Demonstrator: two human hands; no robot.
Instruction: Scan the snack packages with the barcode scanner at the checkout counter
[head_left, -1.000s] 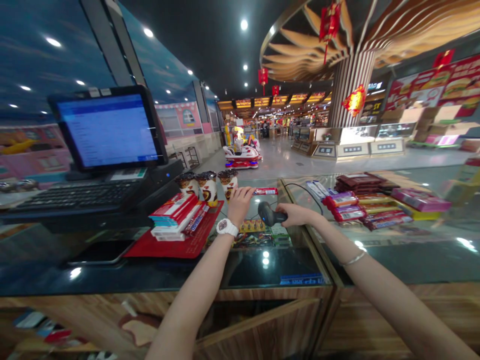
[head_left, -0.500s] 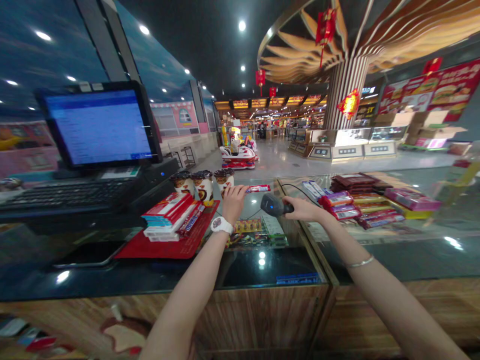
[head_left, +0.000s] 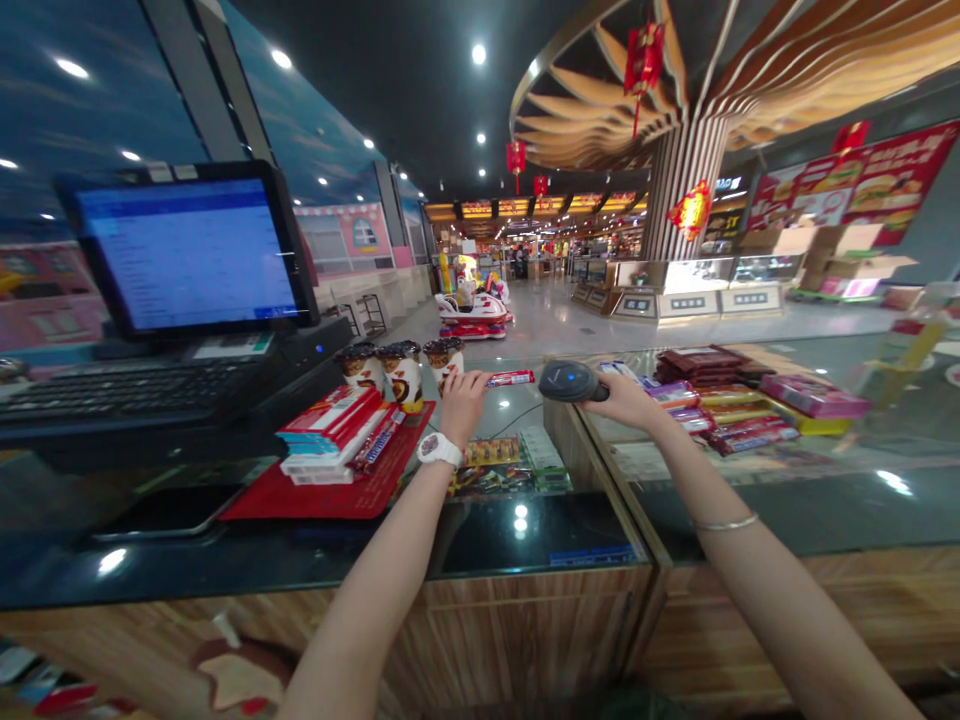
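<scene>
Just above the glass counter, my left hand [head_left: 461, 402] is closed on one end of a thin red-and-white wrapped candy stick [head_left: 511, 379], which points to the right. My right hand [head_left: 626, 400] grips the handle of a dark grey barcode scanner [head_left: 570, 381]. The scanner's head is a little to the right of the candy stick, apart from it, and a blue light shows on it. Left of my left hand stand several lidded cups [head_left: 402, 374]. A stack of red and white packs [head_left: 330, 425] lies on a red mat [head_left: 322, 503], with a Mentos roll [head_left: 380, 440] beside it.
On the left are a monitor [head_left: 187, 252], a keyboard [head_left: 142, 388] and a dark phone-like slab [head_left: 169, 511]. Right of my right hand lie brown packets [head_left: 701, 363], several wrapped bars [head_left: 750, 433] and a purple box [head_left: 814, 395]. Small packets [head_left: 495, 452] show beneath the glass.
My right hand has raised the scanner and turned it, moving it slightly right, so its top now shows. My left hand keeps hold of the candy stick. The view has shifted slightly.
</scene>
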